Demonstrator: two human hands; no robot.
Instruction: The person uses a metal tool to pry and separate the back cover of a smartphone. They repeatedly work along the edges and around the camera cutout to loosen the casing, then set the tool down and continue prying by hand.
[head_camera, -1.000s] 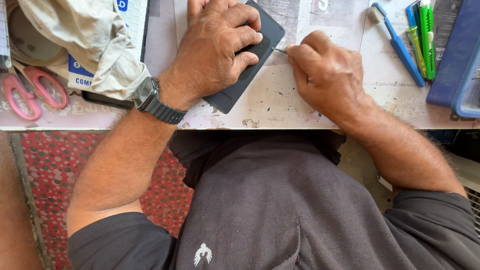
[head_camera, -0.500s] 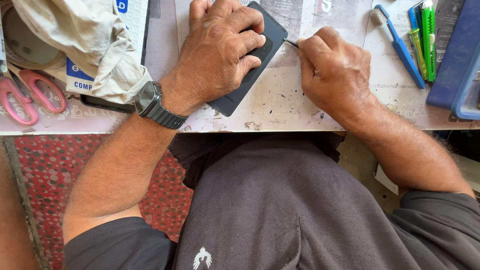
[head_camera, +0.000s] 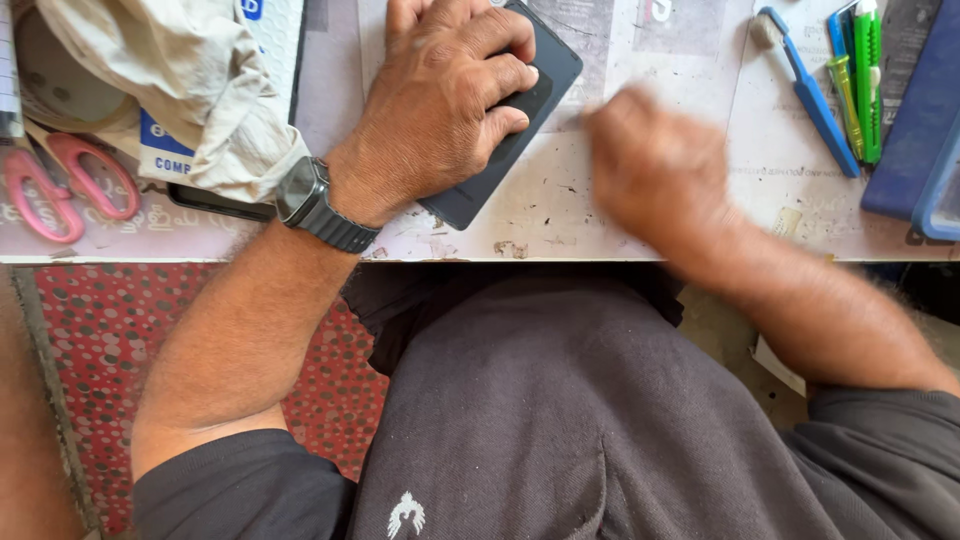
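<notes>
My left hand (head_camera: 440, 110) lies flat over a dark phone (head_camera: 548, 68), pressing it down on the worn white table (head_camera: 560, 215). The phone lies at an angle, its far corner and near corner showing past my fingers. A dark watch (head_camera: 315, 205) is on that wrist. My right hand (head_camera: 655, 170) is blurred with motion just right of the phone, fingers curled, a short way off its edge. Whether anything is pinched in it cannot be made out.
Pink scissors (head_camera: 70, 185) and a beige cloth (head_camera: 190, 80) lie at the left, with a dark flat device (head_camera: 215, 203) under the cloth. A blue brush (head_camera: 810, 95), green cutters (head_camera: 866, 80) and a blue case (head_camera: 915, 120) lie at the right. A red dotted mat (head_camera: 100, 330) covers the floor.
My right hand held a thin metal tool at the phone's right edge; it has now pulled back towards me and blurs. My left hand stays on the phone.
</notes>
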